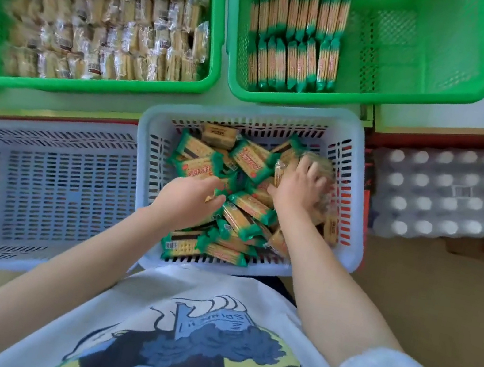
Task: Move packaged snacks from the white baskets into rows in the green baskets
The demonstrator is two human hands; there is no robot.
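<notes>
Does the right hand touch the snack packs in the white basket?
Touching. In the head view the right hand lies on the packs in the white basket, fingers curled around a bundle of them.

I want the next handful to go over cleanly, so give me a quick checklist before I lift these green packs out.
1. Right hand holds packs: ok, fingers curled over a bunch.
2. Left hand has a pack: cannot tell, blurred.
3. Room in right green basket: ok, right half bare.
4. Standing rows tidy: ok, two upright.
5. White basket has stock: ok.
</notes>
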